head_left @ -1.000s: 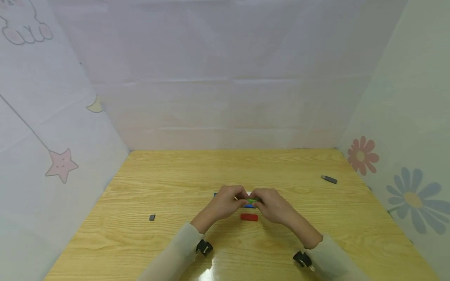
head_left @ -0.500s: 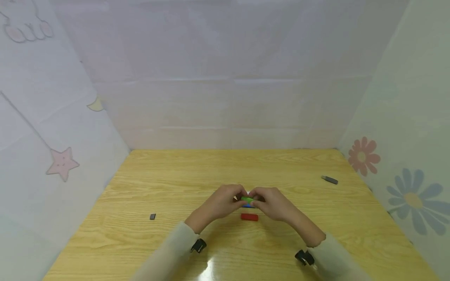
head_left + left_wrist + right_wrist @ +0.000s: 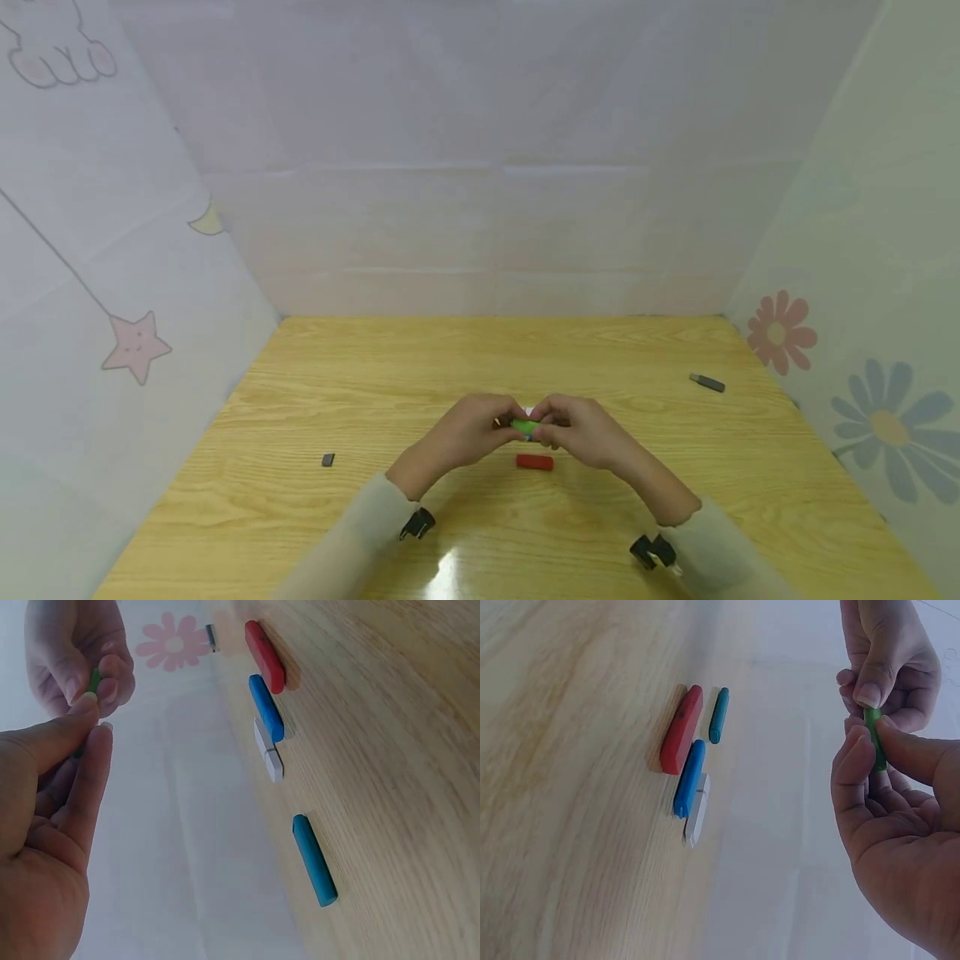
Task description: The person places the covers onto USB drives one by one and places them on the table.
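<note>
Over the middle of the table, both hands pinch one short bright-green stick (image 3: 527,428). My left hand (image 3: 468,432) has thumb and fingers on its left end. The right hand (image 3: 588,432) grips the other end between thumb and bent forefinger. In the right wrist view the green stick (image 3: 874,739) shows between the two thumbs. Below lie a larger red bar (image 3: 534,462), closest to me, a blue bar (image 3: 689,780) behind it and a white bar (image 3: 697,814) with a seam across it. A teal stick (image 3: 315,862) lies farther left, hidden by my left hand in the head view.
A small grey piece (image 3: 327,460) lies on the left of the wooden table (image 3: 375,367). At the far right is a dark grey stick (image 3: 707,383) with a lighter end. Printed cloth walls stand along the back and both sides.
More of the green stick shows between the hands now, and less of the blue bar beneath it. My left forearm has swung a little to the left. The bars on the table have not moved.
</note>
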A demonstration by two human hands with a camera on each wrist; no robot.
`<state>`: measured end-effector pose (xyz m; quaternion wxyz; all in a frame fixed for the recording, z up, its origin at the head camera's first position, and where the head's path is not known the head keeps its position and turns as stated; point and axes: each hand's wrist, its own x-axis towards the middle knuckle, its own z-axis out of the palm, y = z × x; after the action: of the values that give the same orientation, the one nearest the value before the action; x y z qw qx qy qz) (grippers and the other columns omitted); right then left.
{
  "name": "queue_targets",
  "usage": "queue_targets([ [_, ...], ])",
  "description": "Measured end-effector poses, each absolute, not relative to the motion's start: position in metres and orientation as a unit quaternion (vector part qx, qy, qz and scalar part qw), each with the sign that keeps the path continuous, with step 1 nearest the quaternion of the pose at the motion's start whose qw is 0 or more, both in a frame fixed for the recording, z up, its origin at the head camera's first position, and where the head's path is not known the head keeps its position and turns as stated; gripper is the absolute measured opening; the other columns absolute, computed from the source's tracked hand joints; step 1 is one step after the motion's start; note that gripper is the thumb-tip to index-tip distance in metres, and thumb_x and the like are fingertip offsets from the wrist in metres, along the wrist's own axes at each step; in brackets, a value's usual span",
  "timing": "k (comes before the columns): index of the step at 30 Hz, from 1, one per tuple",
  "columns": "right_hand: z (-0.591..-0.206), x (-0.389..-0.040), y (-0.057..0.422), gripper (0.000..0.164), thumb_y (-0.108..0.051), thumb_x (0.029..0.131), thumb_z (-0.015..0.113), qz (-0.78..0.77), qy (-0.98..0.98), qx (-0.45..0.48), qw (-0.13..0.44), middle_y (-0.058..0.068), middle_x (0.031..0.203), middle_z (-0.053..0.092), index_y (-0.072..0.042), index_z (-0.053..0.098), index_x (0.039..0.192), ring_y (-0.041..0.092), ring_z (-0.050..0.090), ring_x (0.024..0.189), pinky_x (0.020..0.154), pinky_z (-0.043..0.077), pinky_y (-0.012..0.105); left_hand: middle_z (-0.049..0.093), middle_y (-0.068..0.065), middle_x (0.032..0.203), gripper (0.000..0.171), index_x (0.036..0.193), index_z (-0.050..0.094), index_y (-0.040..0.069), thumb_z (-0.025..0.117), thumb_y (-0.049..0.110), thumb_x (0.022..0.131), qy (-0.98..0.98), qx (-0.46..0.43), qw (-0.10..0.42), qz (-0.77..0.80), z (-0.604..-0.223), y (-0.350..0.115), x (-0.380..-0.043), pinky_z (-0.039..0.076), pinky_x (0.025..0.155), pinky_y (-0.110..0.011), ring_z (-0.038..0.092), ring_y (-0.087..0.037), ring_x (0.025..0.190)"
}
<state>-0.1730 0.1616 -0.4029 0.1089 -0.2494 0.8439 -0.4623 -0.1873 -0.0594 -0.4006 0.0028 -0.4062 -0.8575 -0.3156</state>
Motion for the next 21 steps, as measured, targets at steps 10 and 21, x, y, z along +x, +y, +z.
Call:
queue_targets([
  [10,-0.404,-0.173,0.151,0.016,-0.013,0.092,0.059,-0.495,0.822,-0.244,0.143,0.011,0.092,0.067,-0.005,0.059,0.106,0.032,0.063,0.083,0.070,0.054,0.038,0.064,0.009,0.091,0.015,0.102,0.063,0.015,0.063,0.025,0.090,-0.872,-0.419,0.030,-0.252,-0.406,-0.068,-0.184,0.045,0.063,-0.010,0.054,0.002,0.074],
  [21,-0.420,-0.183,0.193,0.028,-0.033,0.093,0.058,-0.369,0.904,-0.200,0.080,-0.004,0.105,0.061,-0.016,0.058,0.115,0.013,0.057,0.094,0.080,0.049,0.035,0.060,0.012,0.094,0.017,0.097,0.068,0.020,0.071,0.029,0.083,-0.922,-0.323,0.006,-0.216,-0.428,-0.098,-0.190,0.048,0.076,-0.023,0.055,-0.012,0.092],
])
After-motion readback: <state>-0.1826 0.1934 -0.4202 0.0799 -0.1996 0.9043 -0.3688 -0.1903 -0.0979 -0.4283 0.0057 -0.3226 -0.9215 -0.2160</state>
